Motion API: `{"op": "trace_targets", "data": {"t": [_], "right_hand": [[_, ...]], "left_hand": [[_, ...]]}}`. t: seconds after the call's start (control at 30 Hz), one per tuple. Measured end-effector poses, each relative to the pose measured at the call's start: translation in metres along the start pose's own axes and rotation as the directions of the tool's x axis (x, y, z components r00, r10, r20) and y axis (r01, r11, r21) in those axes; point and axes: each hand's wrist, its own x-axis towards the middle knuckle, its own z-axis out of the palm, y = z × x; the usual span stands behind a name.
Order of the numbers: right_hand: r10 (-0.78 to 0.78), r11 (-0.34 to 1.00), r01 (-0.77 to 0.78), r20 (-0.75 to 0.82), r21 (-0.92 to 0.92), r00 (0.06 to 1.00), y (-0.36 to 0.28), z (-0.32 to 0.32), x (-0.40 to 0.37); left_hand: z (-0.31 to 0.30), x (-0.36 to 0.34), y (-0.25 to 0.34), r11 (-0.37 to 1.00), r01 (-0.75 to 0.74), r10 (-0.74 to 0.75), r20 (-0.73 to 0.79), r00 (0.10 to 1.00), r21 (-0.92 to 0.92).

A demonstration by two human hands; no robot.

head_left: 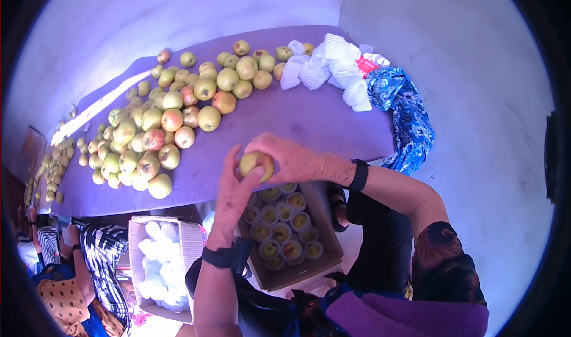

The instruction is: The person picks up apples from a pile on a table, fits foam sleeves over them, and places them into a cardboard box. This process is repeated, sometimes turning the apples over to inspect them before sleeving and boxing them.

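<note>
Between my two hands is a yellow-green apple (257,165) with a reddish blush, held above the table's front edge. The fingers and thumb of my left hand (231,187) close on its left and lower side. My right hand (291,157) curls around its upper right side. Below my hands stands an open cardboard box (314,270) holding several apples (281,232), each in a white foam net. On the purple-covered table (285,120) a large heap of loose apples (152,119) spreads to the left.
White foam nets (341,57) and a blue patterned cloth (411,123) lie at the table's right end. A second cardboard box (191,248) full of white foam nets (159,259) stands left of my legs. Another person (65,289) sits at the lower left. Walls border the table.
</note>
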Motion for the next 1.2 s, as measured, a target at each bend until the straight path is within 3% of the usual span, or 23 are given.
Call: {"op": "trace_targets", "data": {"t": [0.07,0.13,0.17,0.23,0.27,0.33,0.4,0.5,0.73,0.83,0.9,1.07,1.13,1.2], "right_hand": [[-0.072,0.997,0.072,-0.004,0.014,0.997,-0.005,0.0,-0.002],[0.025,0.994,-0.035,0.092,0.101,0.995,-0.016,-0.008,-0.003],[0.028,0.995,-0.037,0.089,0.094,0.996,-0.013,-0.012,-0.003],[0.235,0.955,-0.236,0.029,0.18,0.972,0.003,-0.022,-0.005],[0.237,0.955,-0.237,0.026,0.177,0.971,0.018,-0.027,-0.006],[0.204,0.935,-0.244,-0.172,-0.258,0.964,0.061,-0.037,-0.011],[0.246,0.827,-0.356,-0.291,-0.435,0.925,0.095,-0.045,-0.018],[0.368,0.739,-0.486,-0.324,-0.467,0.871,0.108,-0.065,-0.016],[0.409,0.744,-0.532,-0.354,-0.403,0.841,0.085,-0.071,0.02],[0.499,0.683,-0.608,-0.35,-0.405,0.793,0.102,-0.07,0.042],[0.604,0.55,-0.713,-0.382,-0.435,0.699,0.114,-0.069,0.054],[0.524,0.573,-0.703,-0.471,-0.422,0.71,0.151,-0.063,0.05],[0.478,0.57,-0.698,-0.515,-0.434,0.711,0.142,-0.062,0.046],[0.236,0.738,-0.483,-0.489,-0.472,0.84,0.122,-0.054,0.035]], "left_hand": [[-0.003,-0.002,0.007,0.997,0.029,-0.024,0.061,0.998,-0.078],[-0.008,-0.003,0.008,0.989,0.111,-0.1,0.108,0.989,-0.094],[-0.009,-0.003,0.007,0.989,0.107,-0.095,0.114,0.989,-0.098],[-0.01,-0.004,0.006,0.974,0.17,-0.171,0.009,0.985,-0.147],[-0.013,-0.002,0.004,0.975,0.168,-0.168,0.013,0.986,-0.147],[-0.018,0.0,-0.002,0.961,0.182,-0.201,-0.072,0.977,-0.208],[-0.019,-0.001,0.0,0.955,0.19,-0.213,-0.082,0.974,-0.225],[-0.019,-0.002,0.003,0.956,0.194,-0.218,-0.093,0.971,-0.221],[-0.014,-0.004,0.007,0.968,0.199,-0.213,-0.081,0.974,-0.152],[-0.015,-0.003,0.009,0.966,0.217,-0.233,-0.107,0.967,-0.144],[-0.02,-0.004,0.013,0.963,0.227,-0.245,-0.124,0.962,-0.142],[-0.03,-0.004,0.011,0.943,0.278,-0.303,-0.125,0.945,-0.182],[-0.028,-0.001,0.003,0.948,0.193,-0.209,-0.036,0.977,-0.254],[-0.026,0.0,0.0,0.935,0.173,-0.185,-0.011,0.983,-0.309]]}}
